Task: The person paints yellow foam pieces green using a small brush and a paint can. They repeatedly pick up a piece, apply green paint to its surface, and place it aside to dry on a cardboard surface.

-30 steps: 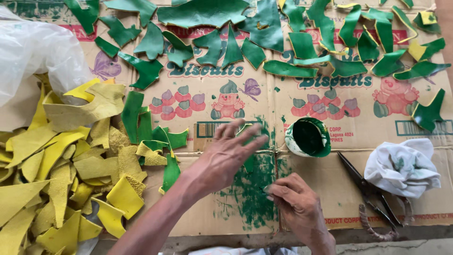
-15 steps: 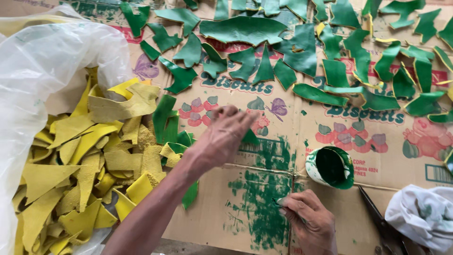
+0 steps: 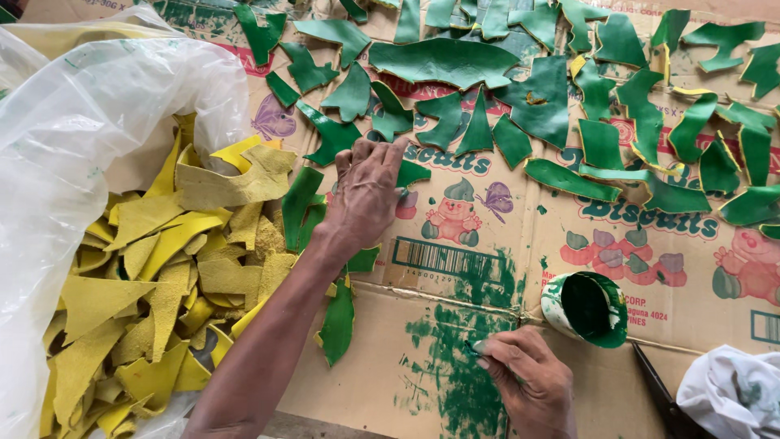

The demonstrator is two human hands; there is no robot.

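**On flattened cardboard, green pieces set out**

Under the left hand, partly hidden: a small green piece, only its right tip showing beside the fingers. Whether pinched or only pressed flat, cannot tell. Near the bottom edge, the right hand, fingers clenched around something thin with a green tip, too covered to make out, resting over a green paint smear. Cut off at the lower right: black scissors and a white rag.

Printed on the brown cardboard: a barcode block just right of the left wrist, cartoon figures in pink and green, red and green lettering.

Far side: many green painted pieces, curved and pointed, lying apart. Left: a heap of yellow scraps beside a clear plastic bag. Between the hands, to the right, a small cup, tipped, green inside.
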